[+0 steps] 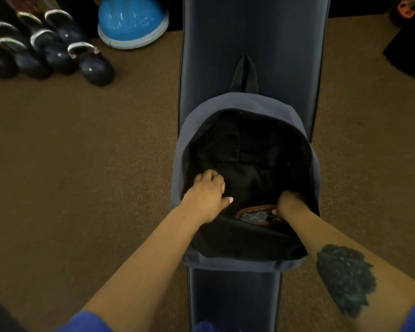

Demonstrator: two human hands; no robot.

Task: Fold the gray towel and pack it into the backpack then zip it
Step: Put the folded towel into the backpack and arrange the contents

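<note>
Brown carpet [82,164] fills most of the view. Across it, running from six o'clock up to twelve, lies a long padded bench [252,44] in dark upholstery. On the bench, just below centre, sits the gray backpack [194,121], its main compartment unzipped and gaping wide, the black lining showing inside and its carry loop pointing toward twelve o'clock. At eleven o'clock stands a blue balance dome [132,20] on a pale rim, and at ten o'clock a cluster of dark kettlebells [46,51] with light handles.

Both forearms reach in from the bottom corners. The left hand [207,195] is inside the opening at its nine o'clock side, fingers curled down into dark material; whether it actually grips anything cannot be told. The right hand [289,203] is plunged in at the five o'clock side, fingers hidden, so its grasp cannot be told either. Just beside its thumb lies a brown-rimmed patterned item [259,214]. The gray towel cannot be made out; the dark interior hides whatever lies there.
</note>
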